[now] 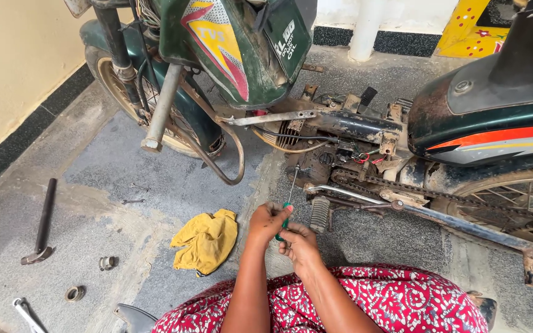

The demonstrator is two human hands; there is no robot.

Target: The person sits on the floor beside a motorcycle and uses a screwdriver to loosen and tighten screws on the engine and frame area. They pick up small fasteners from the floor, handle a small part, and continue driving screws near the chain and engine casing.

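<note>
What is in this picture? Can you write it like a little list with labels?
Place: grey concrete floor beside a cream wall
Big thing: a dirty green moped with its engine parts bare
Left hand: wrapped round the green-handled screwdriver
Right hand: gripping the same handle lower down
Screwdriver tip: pointing up at the engine
Beside the hands: a crumpled yellow rag
Farther left: a hammer, two small metal rings, a wrench
Clothes: red patterned fabric

A cloth (206,240) lies left of both hands, hammer (42,223) farther left.
</note>
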